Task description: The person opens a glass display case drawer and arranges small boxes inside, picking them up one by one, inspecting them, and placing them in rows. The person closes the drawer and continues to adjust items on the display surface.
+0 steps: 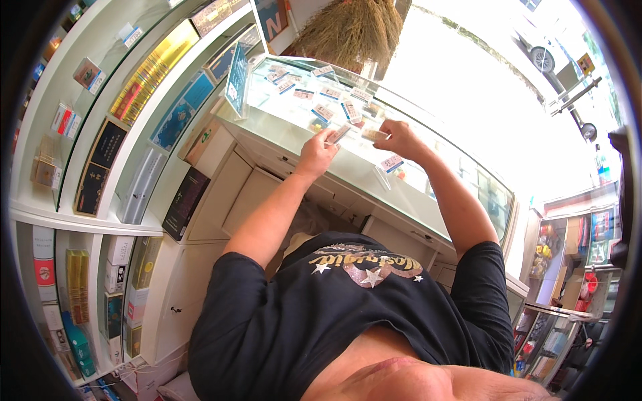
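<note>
Both of my hands are over the glass top of a lit display counter (281, 125). My left hand (319, 153) holds a small price tag in a clear holder (339, 134) between thumb and fingers. To its right, my right hand (397, 139) grips another small tag holder (373, 134) by its end. Several printed price tags (322, 113) with blue edges lie scattered on the glass beyond my hands. One more tag (391, 163) lies nearer to me, below my right hand, beside a clear plastic piece (382, 178).
An upright teal sign (237, 80) stands at the counter's left end. Curved shelves (113, 200) with boxed goods and cartons rise at the left. Straw brooms (351, 30) are behind the counter. Drawers (421, 235) sit under its near edge, and stocked shelves (567, 313) stand at the right.
</note>
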Demonstrator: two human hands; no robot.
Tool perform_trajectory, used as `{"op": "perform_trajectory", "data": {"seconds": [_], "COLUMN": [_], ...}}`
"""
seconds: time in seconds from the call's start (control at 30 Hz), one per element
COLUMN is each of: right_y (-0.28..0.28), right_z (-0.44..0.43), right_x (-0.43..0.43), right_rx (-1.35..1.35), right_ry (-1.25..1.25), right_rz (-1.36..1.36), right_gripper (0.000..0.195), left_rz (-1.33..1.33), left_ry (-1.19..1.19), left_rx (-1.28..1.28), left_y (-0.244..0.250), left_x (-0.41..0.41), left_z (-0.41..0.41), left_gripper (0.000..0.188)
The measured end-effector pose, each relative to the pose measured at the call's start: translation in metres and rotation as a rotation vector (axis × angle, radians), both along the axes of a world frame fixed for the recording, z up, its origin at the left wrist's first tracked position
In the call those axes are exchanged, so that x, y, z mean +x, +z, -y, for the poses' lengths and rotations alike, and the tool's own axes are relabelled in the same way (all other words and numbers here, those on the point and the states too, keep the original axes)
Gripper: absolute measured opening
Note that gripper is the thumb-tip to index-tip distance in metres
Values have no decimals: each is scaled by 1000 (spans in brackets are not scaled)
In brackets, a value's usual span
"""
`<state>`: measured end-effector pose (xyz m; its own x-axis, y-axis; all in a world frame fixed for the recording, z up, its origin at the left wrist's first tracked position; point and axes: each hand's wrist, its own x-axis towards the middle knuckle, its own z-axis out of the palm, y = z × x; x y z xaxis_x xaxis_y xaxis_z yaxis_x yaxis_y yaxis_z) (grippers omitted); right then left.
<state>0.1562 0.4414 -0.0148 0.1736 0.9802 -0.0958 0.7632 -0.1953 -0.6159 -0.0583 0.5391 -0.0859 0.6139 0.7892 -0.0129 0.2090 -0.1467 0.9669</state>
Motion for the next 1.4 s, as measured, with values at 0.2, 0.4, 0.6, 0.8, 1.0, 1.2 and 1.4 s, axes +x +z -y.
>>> {"op": "perform_trajectory", "data": {"seconds": [0.2, 0.4, 0.6, 0.8, 1.0, 1.2, 1.4], "right_y": [9, 1, 10, 0, -27, -24, -22], "right_z": [-12, -15, -12, -19, -25, -27, -59], "right_x": [-29, -63, -72, -60, -74, -83, -49], "right_rx": [-58, 16, 20, -77, 24, -2, 77], "right_ry": [-267, -303, -250, -242, -168, 5, -167], "right_rz": [-270, -395, -383, -220, -224, -295, -126], "right_gripper": [38, 44, 52, 59, 45, 30, 27], "left_rz": [192, 209, 297, 525, 355, 311, 402], "left_ry": [119, 173, -33, -116, -59, 66, 78], "left_rx": [-31, 202, -241, -728, -623, -568, -778], "left_y": [-7, -13, -9, 4, 7, -6, 0], "left_x": [12, 24, 17, 6, 2, -13, -33], "left_z": [13, 27, 22, 14, -1, -16, -26], "left_gripper": [43, 42, 30, 37, 36, 28, 23]}}
